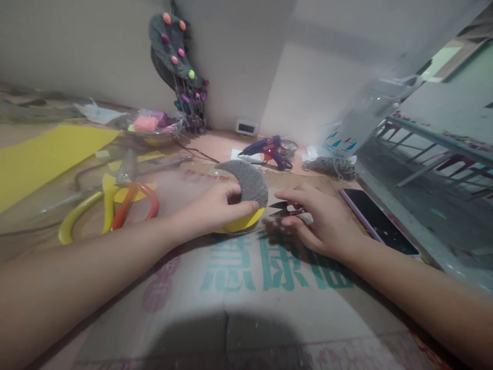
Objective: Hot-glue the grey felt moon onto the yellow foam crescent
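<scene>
My left hand (215,205) grips a crescent wrapped in grey yarn (252,185), thumb on its front face. Yellow paper (246,221) shows along the lower edge of the crescent. To the right, my right hand (316,216) is closed around small thread snips (287,209) with dark blades. The blades stand apart and point left at the crescent, with a small gap between them. Both hands are over a printed cardboard sheet (246,318) with green characters.
Yellow-handled scissors (82,218) and orange-handled scissors (134,200) lie at left by a yellow sheet (54,159). Behind are a blue glue gun (265,149), grey yarn (331,167) and a hanging grey crescent with pompoms (169,51). A phone (377,221) lies at right.
</scene>
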A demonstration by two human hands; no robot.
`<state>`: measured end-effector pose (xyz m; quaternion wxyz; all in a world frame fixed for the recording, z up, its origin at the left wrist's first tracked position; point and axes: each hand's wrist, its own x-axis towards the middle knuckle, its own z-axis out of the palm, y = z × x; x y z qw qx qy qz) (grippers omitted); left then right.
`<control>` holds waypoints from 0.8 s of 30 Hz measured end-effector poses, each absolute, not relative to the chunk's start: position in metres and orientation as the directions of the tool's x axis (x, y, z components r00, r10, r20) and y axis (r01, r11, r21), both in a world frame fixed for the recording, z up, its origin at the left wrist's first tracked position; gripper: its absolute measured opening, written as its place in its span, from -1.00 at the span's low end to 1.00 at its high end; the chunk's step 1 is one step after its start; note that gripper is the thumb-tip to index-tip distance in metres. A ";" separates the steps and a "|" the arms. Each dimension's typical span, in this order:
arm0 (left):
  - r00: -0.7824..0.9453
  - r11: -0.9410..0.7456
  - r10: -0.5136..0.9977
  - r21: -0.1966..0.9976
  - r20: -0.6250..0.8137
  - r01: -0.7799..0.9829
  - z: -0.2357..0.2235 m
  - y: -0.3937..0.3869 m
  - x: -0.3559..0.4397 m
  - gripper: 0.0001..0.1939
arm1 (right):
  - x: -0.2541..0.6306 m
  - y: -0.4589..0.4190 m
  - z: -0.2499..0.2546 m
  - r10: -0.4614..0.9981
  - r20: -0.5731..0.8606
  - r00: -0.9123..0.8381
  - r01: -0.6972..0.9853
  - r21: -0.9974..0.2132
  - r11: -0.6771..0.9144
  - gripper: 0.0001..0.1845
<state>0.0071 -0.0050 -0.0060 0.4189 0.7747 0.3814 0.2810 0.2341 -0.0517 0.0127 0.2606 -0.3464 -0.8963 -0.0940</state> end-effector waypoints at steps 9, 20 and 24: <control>0.555 -0.389 0.821 0.843 0.134 0.372 -0.007 -0.004 0.007 -0.72 | 0.234 -0.047 0.010 0.572 0.498 -0.652 0.697 0.098 0.710 -0.77; 0.549 -0.402 0.828 0.806 0.118 0.433 -0.005 -0.006 0.006 -0.69 | 0.232 -0.048 0.010 0.576 0.495 -0.650 0.720 0.161 0.675 -0.78; 0.561 -0.389 0.821 0.822 0.106 0.415 -0.006 -0.006 0.006 -0.69 | 0.232 -0.048 0.010 0.581 0.489 -0.651 0.724 0.170 0.668 -0.76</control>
